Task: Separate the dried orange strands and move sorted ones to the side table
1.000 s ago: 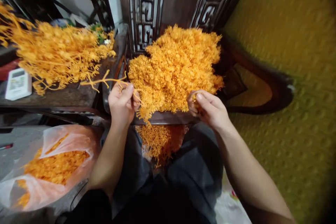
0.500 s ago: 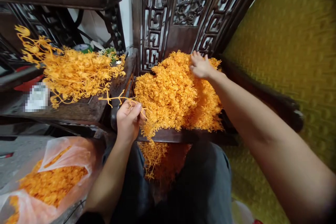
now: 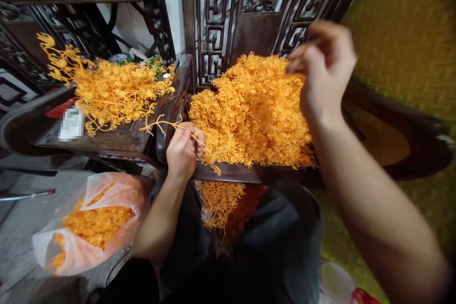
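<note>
My left hand [image 3: 182, 152] is closed around a thin orange plastic stem [image 3: 158, 125]. The stem's bare forked end points left, and its other end reaches toward the heap. In front of me a big heap of curly orange plastic pieces [image 3: 249, 109] covers the dark wooden seat [image 3: 231, 174]. My right hand [image 3: 329, 66] is raised over the heap's right side, its fingers bent and blurred by motion. Whether it holds anything cannot be made out.
Orange plastic branches [image 3: 114, 90] lie on the wooden side seat [image 3: 124, 145] at left. A plastic bag [image 3: 107, 185] of orange pieces stands on the floor. More orange stems [image 3: 223, 199] hang below the seat edge. A carved wooden backrest [image 3: 260, 33] rises behind the heap.
My right hand has lifted off the heap and moved right and nearer, its fingers now bent instead of spread. My left hand keeps its grip on the stem. The view has shifted slightly.
</note>
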Demonstrator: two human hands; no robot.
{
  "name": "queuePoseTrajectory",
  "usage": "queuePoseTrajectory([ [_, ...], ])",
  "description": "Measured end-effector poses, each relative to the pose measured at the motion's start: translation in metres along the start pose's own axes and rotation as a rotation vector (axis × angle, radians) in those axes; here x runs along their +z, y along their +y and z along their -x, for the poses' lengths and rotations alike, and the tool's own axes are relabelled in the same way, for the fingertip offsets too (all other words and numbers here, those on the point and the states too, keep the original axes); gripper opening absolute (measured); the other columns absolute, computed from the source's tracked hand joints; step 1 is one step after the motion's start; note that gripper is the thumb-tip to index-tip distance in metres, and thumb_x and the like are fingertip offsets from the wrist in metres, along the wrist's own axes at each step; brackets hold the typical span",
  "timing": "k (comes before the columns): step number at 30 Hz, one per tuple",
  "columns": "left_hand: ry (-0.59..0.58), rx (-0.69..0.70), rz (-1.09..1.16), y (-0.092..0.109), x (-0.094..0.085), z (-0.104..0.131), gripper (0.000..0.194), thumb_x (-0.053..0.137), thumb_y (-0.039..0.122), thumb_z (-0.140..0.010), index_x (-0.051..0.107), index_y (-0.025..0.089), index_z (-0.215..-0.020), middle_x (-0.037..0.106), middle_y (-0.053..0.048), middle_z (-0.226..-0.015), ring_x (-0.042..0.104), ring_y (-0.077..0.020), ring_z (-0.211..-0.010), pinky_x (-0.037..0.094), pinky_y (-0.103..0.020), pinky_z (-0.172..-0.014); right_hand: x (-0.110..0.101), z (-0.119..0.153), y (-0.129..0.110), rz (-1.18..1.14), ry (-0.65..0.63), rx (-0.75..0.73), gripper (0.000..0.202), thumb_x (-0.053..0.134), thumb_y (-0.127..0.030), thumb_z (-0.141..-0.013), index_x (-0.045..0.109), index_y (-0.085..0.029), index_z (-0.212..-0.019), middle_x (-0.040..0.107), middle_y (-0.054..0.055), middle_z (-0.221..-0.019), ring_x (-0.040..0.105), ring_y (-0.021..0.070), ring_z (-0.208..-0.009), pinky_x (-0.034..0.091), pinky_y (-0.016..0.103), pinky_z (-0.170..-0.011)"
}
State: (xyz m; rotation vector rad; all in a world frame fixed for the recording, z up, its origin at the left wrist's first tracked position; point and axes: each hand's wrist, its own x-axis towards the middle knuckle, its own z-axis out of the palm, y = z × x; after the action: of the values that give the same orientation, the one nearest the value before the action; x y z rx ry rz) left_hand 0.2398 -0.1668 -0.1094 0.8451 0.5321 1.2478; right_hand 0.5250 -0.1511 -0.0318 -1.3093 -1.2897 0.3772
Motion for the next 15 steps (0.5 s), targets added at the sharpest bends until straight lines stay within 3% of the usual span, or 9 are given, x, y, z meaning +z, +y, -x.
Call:
queuePoseTrajectory([
  [1,-0.018,0.004,-0.009,-0.001,0.003,0.002,0.032,0.072,0.047,-0.086,0.052,0.023,-0.083,0.053,0.001,-0.062,0.045,-0.0114,-0.051,0.031,-0.024,-0.045,0.010,0.029,-0.008,-0.046,-0.010,-0.081,0.029,0.054,-0.035,-0.100,0.061,-0.029,-0.128,0.071,0.003,-0.091,0.065,0.0174,-0.075,0.057,0.038,-0.076],
  [2,-0.034,0.009,-0.020,-0.001,0.005,0.003,0.035,0.070,0.051,-0.087,0.049,0.023,-0.081,0.052,0.001,-0.062,0.046,-0.0120,-0.052,0.034,-0.025,-0.047,0.020,0.059,-0.014,0.008,-0.157,-0.093,0.025,0.062,-0.038,-0.097,0.068,-0.027,-0.118,0.072,0.004,-0.093,0.068,0.0193,-0.083,0.057,0.041,-0.083],
  [4,-0.062,0.035,-0.046,-0.004,0.011,0.007,0.043,0.069,0.056,-0.088,0.042,0.023,-0.078,0.050,0.002,-0.061,0.048,-0.0121,-0.054,0.039,-0.025,-0.053,0.039,0.110,-0.017,0.152,-0.305,-0.131,0.037,0.073,-0.041,-0.089,0.070,-0.029,-0.124,0.070,0.008,-0.122,0.065,0.0277,-0.117,0.051,0.051,-0.104],
  [6,-0.079,0.065,-0.079,-0.006,0.014,0.010,0.051,0.081,0.048,-0.080,0.036,0.023,-0.079,0.050,0.005,-0.063,0.050,-0.0108,-0.057,0.043,-0.024,-0.058,0.053,0.144,-0.011,0.140,-0.358,-0.111,0.048,0.074,-0.040,-0.090,0.065,-0.031,-0.136,0.065,0.009,-0.135,0.061,0.0292,-0.127,0.048,0.052,-0.110],
  [10,-0.118,0.037,-0.125,-0.009,0.014,0.013,0.064,0.092,0.019,-0.062,0.032,0.024,-0.084,0.053,0.007,-0.074,0.054,-0.0080,-0.062,0.045,-0.021,-0.061,0.059,0.165,0.016,-0.045,-0.205,0.024,0.027,0.062,-0.033,-0.097,0.071,-0.026,-0.122,0.069,0.006,-0.106,0.067,0.0196,-0.094,0.056,0.038,-0.086],
  [13,-0.173,-0.040,-0.114,-0.009,0.011,0.014,0.062,0.089,0.015,-0.062,0.033,0.025,-0.088,0.055,0.006,-0.083,0.051,-0.0063,-0.058,0.041,-0.019,-0.052,0.049,0.165,0.032,-0.134,-0.072,0.057,0.023,0.062,-0.032,-0.097,0.072,-0.023,-0.116,0.066,0.005,-0.096,0.063,0.0171,-0.087,0.054,0.033,-0.078],
  [15,-0.210,-0.071,-0.093,-0.007,0.011,0.014,0.058,0.085,0.012,-0.064,0.034,0.025,-0.089,0.056,0.005,-0.086,0.045,-0.0045,-0.053,0.033,-0.018,-0.045,0.042,0.165,0.036,-0.167,-0.098,0.053,0.030,0.062,-0.031,-0.096,0.069,-0.022,-0.124,0.065,0.005,-0.099,0.063,0.0162,-0.083,0.054,0.034,-0.076],
])
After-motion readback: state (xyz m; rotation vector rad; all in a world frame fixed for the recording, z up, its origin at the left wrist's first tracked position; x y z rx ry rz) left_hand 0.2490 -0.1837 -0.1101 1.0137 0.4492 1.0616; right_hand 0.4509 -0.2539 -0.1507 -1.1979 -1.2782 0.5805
